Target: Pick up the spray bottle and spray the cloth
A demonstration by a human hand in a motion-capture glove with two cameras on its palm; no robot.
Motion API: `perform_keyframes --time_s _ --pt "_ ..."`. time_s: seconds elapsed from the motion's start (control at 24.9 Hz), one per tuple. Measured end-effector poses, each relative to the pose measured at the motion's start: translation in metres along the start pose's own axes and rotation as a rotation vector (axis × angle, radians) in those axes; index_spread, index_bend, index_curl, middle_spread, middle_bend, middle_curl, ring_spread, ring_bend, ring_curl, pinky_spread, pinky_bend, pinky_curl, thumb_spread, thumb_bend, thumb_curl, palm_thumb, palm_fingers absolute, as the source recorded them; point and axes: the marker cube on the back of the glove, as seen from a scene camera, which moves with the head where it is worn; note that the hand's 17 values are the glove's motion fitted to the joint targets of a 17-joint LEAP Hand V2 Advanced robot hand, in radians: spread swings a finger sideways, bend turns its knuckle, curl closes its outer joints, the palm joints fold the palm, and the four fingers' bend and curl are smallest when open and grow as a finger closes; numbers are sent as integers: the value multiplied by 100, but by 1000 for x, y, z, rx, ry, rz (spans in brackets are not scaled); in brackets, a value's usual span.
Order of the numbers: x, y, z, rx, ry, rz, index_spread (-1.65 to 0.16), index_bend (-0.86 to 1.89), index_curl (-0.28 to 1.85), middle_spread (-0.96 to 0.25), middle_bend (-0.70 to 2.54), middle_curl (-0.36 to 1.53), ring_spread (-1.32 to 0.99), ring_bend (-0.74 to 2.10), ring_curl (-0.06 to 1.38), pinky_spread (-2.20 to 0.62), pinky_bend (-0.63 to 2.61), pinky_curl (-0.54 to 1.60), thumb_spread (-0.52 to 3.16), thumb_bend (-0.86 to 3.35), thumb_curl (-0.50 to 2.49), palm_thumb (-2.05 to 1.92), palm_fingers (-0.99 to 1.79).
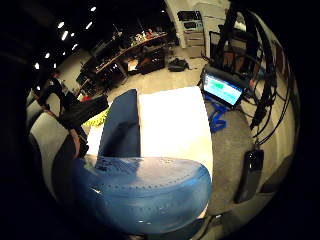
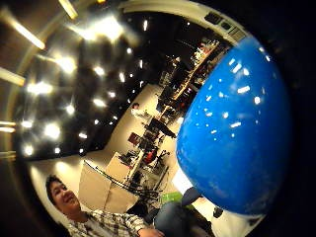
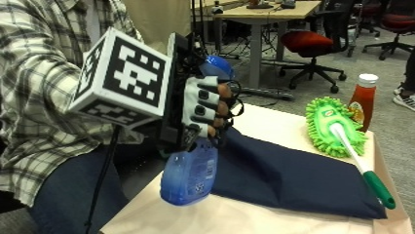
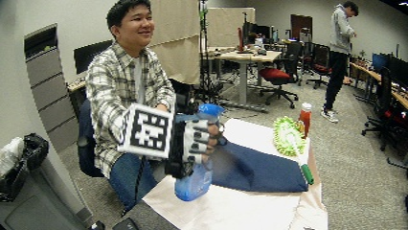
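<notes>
Spraying stage: the spray bottle (image 3: 189, 176), gripped by the curled gloved right hand (image 3: 202, 109), should be aimed down at the dark blue cloth (image 3: 292, 178) before the trigger is squeezed.

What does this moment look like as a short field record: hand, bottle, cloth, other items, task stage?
hand: gloved right hand grips the spray bottle around its neck
bottle: blue, translucent, upright, lifted above the table at the near edge
cloth: dark blue cloth lying flat on the table, beside the bottle
other items: green duster resting partly on the cloth; ketchup bottle standing behind it
task stage: bottle picked up; whether spraying has begun cannot be told
</notes>
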Motion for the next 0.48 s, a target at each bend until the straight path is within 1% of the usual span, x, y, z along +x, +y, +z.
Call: perform_keyframes --time_s 0.24,0.48 --pt "-30 -4 -4 -72 125 -82 -23 35 54 -10 60 51 -18 56 45 -12 36 41 12 -3 76 109 135" --pt "-45 0 3 -146 256 -166 -23 36 55 -10 60 51 -18 57 46 -12 36 41 11 -3 77 109 135"
